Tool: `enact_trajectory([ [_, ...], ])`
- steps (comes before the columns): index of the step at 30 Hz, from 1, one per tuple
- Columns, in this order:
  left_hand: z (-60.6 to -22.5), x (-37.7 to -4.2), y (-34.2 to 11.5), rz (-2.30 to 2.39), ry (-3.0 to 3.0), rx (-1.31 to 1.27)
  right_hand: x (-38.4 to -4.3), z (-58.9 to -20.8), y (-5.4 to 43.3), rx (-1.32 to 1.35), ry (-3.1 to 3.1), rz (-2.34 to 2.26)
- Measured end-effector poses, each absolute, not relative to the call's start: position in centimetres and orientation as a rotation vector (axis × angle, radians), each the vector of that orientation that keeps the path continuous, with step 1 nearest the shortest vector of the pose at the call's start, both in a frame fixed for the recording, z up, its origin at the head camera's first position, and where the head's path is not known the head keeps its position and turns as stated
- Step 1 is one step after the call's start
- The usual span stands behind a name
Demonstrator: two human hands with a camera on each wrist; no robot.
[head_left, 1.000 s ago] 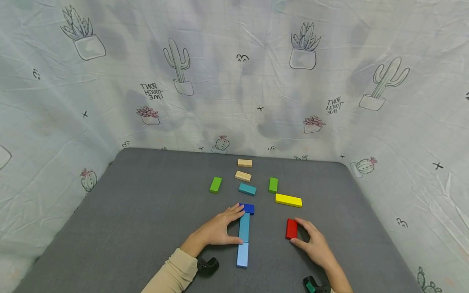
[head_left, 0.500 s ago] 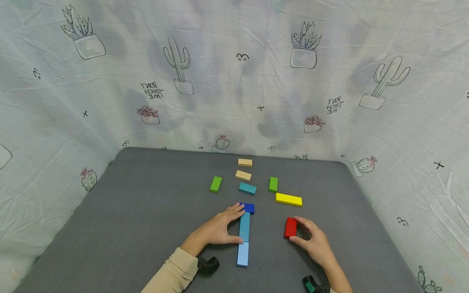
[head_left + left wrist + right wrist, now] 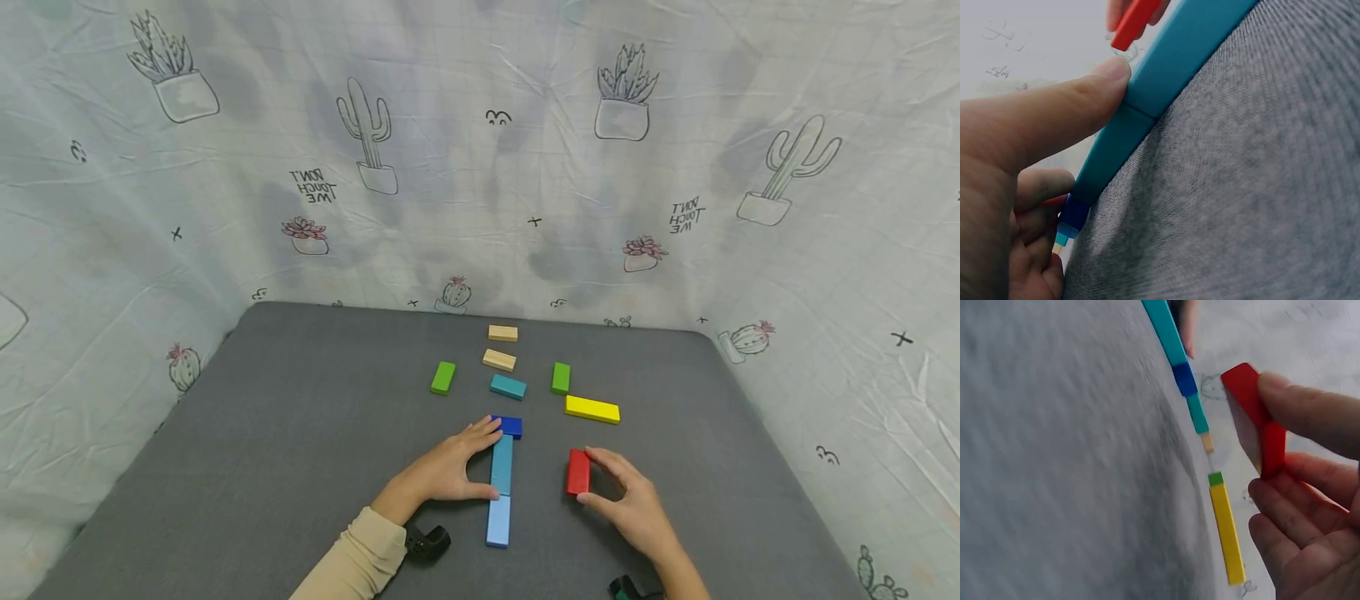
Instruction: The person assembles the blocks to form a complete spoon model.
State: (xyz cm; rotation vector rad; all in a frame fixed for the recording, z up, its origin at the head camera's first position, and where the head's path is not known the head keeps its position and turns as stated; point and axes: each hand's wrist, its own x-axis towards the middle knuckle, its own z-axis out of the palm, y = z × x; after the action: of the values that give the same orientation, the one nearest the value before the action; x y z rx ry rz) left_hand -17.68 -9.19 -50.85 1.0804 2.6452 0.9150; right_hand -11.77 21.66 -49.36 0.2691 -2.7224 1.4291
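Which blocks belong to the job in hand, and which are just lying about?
Likely in use:
red block, in the right hand
dark blue block, medium blue block, light blue block, at the left hand

Apparently just lying about:
yellow block
green blocks
teal block
wooden blocks

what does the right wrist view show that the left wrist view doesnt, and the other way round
Only the right wrist view shows the yellow block and a green block. Only the left wrist view shows the seam between the two long blue blocks. Both show the red block, the right hand holding it, the dark blue block and some of the left hand, just a sliver in the right wrist view.
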Motion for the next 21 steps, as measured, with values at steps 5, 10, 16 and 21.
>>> enact_trajectory([
  [5,-50.9,-17.7,-9.1,0.904,2.652,1.077,-10.9,-48.9,20.3,0.244,-2.75,1.485],
  [10,-51.0,-17.7,-9.1,0.889,2.665,1.072,-9.8,-48.6,19.0,0.213,-2.803,1.53],
  [16,-50.9,-17.6,-9.1,0.894,2.672,1.065,-8.4,-48.5,17.6,0.264,-2.899,1.524],
  [21,-50.8,-17.6,-9.1,0.882,2.671,1.04,-7.1,-48.5,16.6,0.42,-2.964,1.543],
])
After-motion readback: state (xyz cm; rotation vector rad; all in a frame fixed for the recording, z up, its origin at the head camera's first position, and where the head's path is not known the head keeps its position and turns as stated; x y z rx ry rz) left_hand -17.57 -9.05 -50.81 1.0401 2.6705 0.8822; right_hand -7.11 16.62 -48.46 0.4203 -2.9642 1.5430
